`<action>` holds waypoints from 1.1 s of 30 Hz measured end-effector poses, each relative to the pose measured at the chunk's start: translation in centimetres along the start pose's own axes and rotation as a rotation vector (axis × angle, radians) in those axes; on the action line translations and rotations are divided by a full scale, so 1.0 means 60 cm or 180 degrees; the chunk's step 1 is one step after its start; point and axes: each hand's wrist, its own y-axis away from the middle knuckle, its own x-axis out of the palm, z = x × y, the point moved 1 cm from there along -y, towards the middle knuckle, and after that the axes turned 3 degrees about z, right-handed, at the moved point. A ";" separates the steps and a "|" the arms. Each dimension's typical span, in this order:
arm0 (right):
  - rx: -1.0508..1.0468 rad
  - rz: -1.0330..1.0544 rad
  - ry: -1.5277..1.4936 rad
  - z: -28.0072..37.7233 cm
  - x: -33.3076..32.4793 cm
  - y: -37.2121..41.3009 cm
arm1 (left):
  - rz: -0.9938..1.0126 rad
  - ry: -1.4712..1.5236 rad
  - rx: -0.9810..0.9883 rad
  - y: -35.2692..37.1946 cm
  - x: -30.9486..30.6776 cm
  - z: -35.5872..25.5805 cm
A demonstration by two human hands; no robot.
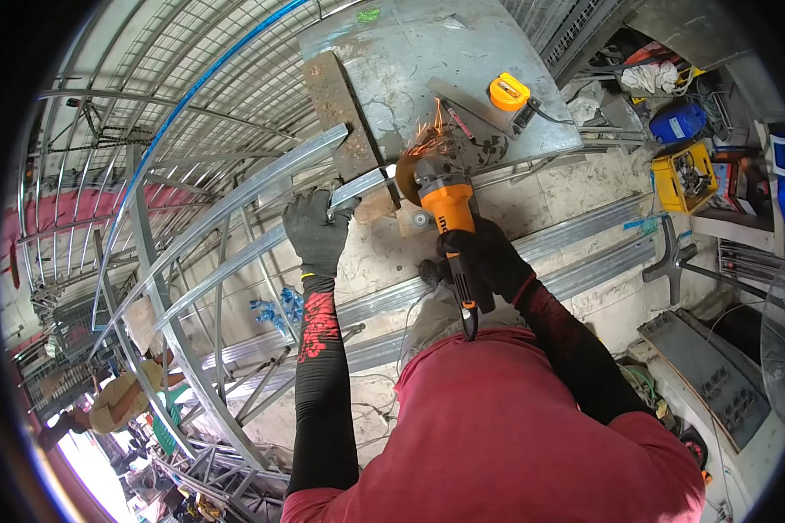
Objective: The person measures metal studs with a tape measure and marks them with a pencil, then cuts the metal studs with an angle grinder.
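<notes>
My right hand (495, 254), in a dark glove, is wrapped round the body of an orange and black angle grinder (447, 206). The grinder's disc (407, 179) meets a square metal tube (358, 186) near its end, and orange sparks (427, 138) fly up over the metal table (392, 52). My left hand (317, 228), in a grey glove, is closed round the same tube just left of the disc. Beyond it a second metal tube (310, 154) runs alongside and rests on a rusty flat bar (336, 109) at the table edge.
On the table lie an orange tape measure (508, 91), a metal square (480, 109) and a marker (459, 120). Long metal tubes (576, 248) lie on the floor. A yellow crate (685, 179) stands at right. Another person (126, 401) is at far left, behind metal framing (161, 322).
</notes>
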 end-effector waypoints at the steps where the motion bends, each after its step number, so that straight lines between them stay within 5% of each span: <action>1: 0.0063 -0.0032 0.0077 -0.002 -0.009 -0.001 | 0.0002 0.0004 0.0007 0.000 -0.001 -0.001; 12: 0.0073 0.0201 -0.0073 0.027 0.033 0.007 | 0.0131 0.0025 -0.0032 0.000 -0.005 -0.005; 15: 0.0026 -0.0042 0.0602 0.055 0.037 0.023 | 0.0155 0.0020 -0.0108 0.001 -0.008 -0.009; 33: 0.0195 0.0217 -0.0149 0.023 0.034 0.003 | 0.0270 0.0058 -0.0113 -0.003 -0.012 -0.011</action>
